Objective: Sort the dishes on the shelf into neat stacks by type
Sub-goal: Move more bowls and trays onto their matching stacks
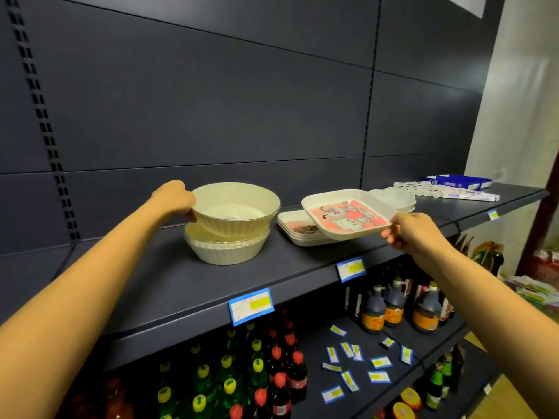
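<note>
- Left hand (175,198) grips the rim of a cream bowl (236,207), tilted atop a bowl stack (227,247) on the dark shelf (169,285).
- Right hand (414,231) grips a cartoon-printed square plate (348,213), held above a plate stack (298,231).

No legible text on shelf tags (251,306) or bottles (374,309).

Dark sauce jugs (393,303), soda bottles (257,376) below; loose price tags (348,376) (possibly labels) scattered.
</note>
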